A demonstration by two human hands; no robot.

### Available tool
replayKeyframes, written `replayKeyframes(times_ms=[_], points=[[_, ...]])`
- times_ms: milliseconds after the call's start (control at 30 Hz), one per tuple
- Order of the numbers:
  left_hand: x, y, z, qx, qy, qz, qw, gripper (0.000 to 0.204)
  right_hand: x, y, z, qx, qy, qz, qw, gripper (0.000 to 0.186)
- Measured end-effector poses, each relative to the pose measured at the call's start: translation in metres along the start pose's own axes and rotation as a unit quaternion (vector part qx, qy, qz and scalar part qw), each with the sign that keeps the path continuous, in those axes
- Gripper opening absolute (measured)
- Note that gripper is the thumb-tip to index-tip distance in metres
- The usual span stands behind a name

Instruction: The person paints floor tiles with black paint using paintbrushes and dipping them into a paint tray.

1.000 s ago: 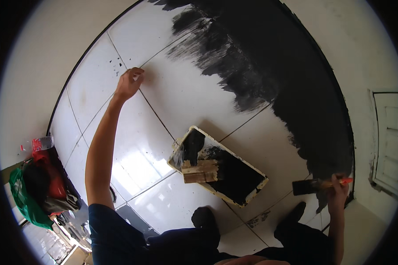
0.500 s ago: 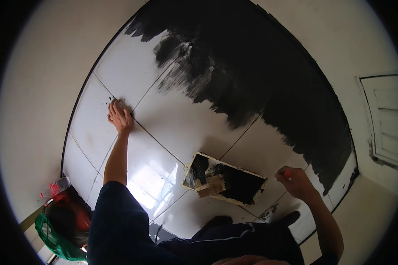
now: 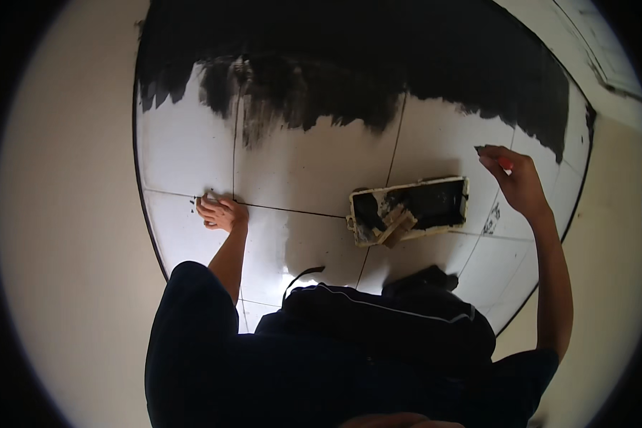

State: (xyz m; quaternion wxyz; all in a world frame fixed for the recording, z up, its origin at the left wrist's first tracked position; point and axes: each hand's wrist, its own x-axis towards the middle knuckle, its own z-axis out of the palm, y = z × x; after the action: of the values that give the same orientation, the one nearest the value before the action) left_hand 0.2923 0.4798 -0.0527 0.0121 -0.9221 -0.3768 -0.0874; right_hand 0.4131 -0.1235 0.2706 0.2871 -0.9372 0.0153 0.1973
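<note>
Our right hand [image 3: 518, 177] clasps a red-ended tool [image 3: 506, 164]; the paint tray [image 3: 466, 202], long axis crosswise, lies nearer it, lower left. Our left hand [image 3: 221, 215] bends its fingers; any grip we cannot tell.

left hand [image 3: 225, 214]: one, far left, back upward, fingers [image 3: 207, 208] bent, tips toward the left | left forearm [image 3: 228, 267]: one, bare, reaching from near to far | right hand [image 3: 517, 178]: one, right side, farther out than the left, fingers curled in a grip | right wrist [image 3: 540, 212]: turned leftward | right forearm [image 3: 555, 285]: bare, raised steeply from near right
</note>
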Motion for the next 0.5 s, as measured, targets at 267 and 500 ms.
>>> replayKeyframes(times_ms=[267,500], points=[[-0.003,-0.002,0.009,0.025,0.015,0.004,1.0,0.053,-0.03,0.003,0.033,0.074,0.064,0.079,0.992,0.028],[-0.005,0.003,0.003,-0.024,0.033,0.025,0.999,0.053,-0.015,-0.035,0.066,0.128,0.108,0.084,0.982,0.029]])
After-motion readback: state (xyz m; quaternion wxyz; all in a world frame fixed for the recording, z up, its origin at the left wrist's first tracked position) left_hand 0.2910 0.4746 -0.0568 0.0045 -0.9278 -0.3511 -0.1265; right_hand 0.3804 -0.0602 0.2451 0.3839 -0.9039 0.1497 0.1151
